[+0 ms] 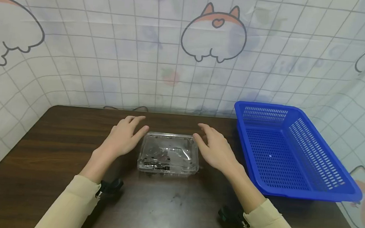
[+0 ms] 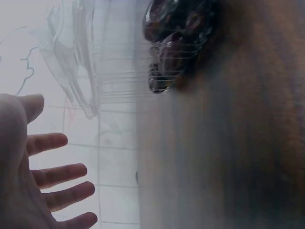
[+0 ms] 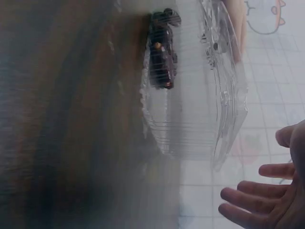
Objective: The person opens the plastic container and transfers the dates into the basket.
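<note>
A clear plastic clamshell box (image 1: 179, 155) lies on the dark wooden table between both hands, its lid down. Dark, glossy reddish-brown pieces (image 2: 174, 43) show through its wall, gathered toward one side; their kind is not plain. My left hand (image 1: 122, 137) is held at the box's left side, fingers spread and loosely extended. On the other side is my right hand (image 1: 216, 149), its thumb right by the upper right corner of the box. Both wrist views show fingers apart from the box, with nothing in the left palm (image 2: 19, 176) or the right palm (image 3: 290, 200).
At the right of the table (image 1: 52, 146) stands a blue plastic basket (image 1: 305, 194) with slotted sides. A white gridded cloth (image 1: 126, 51) with cartoon prints hangs behind the table and along both sides. Dark wrist cameras are strapped by each cream sleeve (image 1: 70, 205).
</note>
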Action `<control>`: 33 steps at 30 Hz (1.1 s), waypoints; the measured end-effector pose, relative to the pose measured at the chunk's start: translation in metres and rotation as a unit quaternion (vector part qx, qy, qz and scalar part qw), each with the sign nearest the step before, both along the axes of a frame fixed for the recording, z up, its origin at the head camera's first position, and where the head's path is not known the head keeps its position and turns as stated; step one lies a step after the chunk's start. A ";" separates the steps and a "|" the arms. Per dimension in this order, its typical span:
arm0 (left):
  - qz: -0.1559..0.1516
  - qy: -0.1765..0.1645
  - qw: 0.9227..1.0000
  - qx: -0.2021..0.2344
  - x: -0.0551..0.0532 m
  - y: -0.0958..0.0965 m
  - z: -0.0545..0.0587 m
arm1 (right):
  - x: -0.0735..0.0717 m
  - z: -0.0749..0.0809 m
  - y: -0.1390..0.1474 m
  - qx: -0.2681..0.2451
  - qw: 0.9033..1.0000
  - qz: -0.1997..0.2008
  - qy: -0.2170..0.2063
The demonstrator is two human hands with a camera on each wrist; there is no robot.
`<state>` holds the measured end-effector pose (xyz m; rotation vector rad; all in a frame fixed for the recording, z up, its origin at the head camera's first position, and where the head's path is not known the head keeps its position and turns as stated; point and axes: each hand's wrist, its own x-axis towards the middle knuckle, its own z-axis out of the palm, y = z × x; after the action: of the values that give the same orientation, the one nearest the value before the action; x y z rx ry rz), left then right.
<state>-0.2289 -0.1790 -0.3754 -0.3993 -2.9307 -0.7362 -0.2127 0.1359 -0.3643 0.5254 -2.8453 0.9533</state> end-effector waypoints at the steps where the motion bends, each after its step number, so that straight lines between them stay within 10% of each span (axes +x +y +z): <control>1: 0.000 0.000 1.000 0.012 0.002 -0.001 -0.001 | 0.003 -0.001 0.001 -0.017 1.000 0.000 -0.003; 14: 0.034 -0.108 0.972 0.204 0.015 -0.018 -0.013 | 0.034 -0.012 0.012 -0.099 0.993 0.030 -0.052; 26: 0.029 -0.246 0.897 0.366 0.020 -0.023 -0.021 | 0.047 -0.019 0.013 -0.066 0.988 0.070 -0.119; 33: 0.009 -0.287 0.873 0.395 0.020 -0.021 -0.024 | 0.048 -0.020 0.012 -0.058 0.988 0.072 -0.123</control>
<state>-0.2087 -0.1999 -0.3997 -0.0645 -2.7005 -2.2354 -0.1651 0.1478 -0.3845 0.6489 -2.9725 1.2824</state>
